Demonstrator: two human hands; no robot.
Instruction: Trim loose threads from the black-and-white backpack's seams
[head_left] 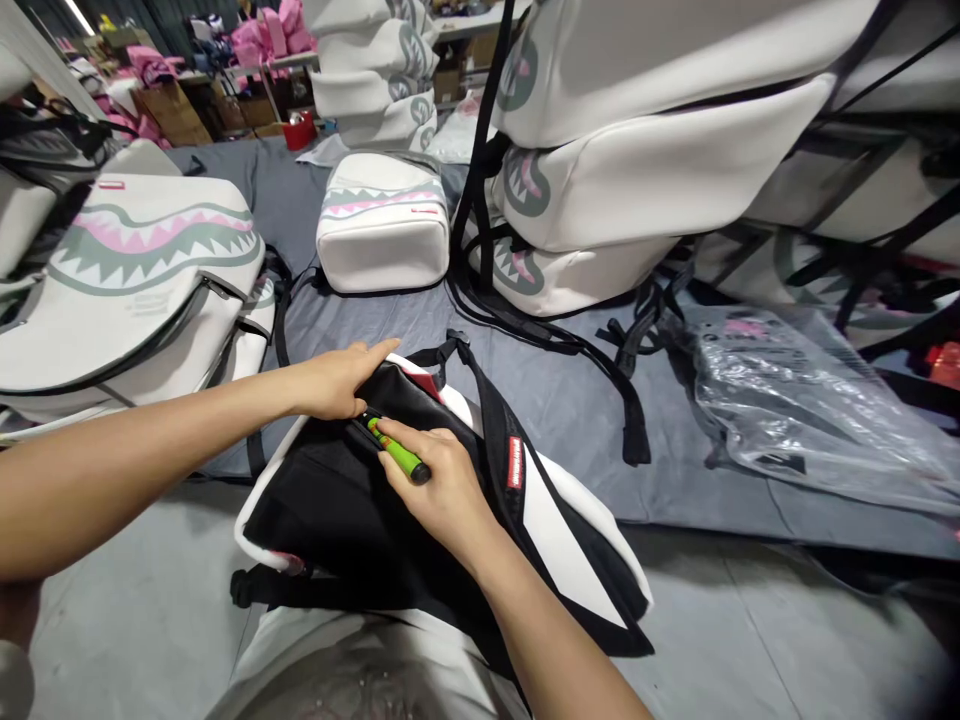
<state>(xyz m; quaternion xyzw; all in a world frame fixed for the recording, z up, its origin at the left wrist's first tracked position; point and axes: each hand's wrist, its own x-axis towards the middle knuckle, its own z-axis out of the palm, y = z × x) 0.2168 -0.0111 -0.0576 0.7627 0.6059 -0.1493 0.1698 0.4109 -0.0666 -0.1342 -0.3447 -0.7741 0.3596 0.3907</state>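
1. Bag (322,510) is laid back-panel-up across the near edge of the table (517,350), its lower part overhanging toward the body; likely placed so for close reach.
2. Tool (397,452), green and black, is clamped in the fingers of the right hand (431,480); its inner end is aimed at the bag's upper left region. Tip contact can't be told.
3. Left hand (341,383) is set on the bag's upper edge, thumb beside the tool's tip. Fingers are partly hidden, so whether fabric is pinched can't be told. Bag is probably steadied there against the tool's push.
4. Strap (491,400) with red label (514,462) is draped down the bag's right side, right of the tool; the working spot is left uncovered.
5. Edges: left side is bounded by white bags (135,260), far side by the small bag (384,240), right rear by a stack (615,190) of at least 3.
6. Room: most slack is seen right of the bag, up to the plastic pouch (810,400). Loose straps (634,435) hang off the stack there; snagging could be caused by a wide sweep.
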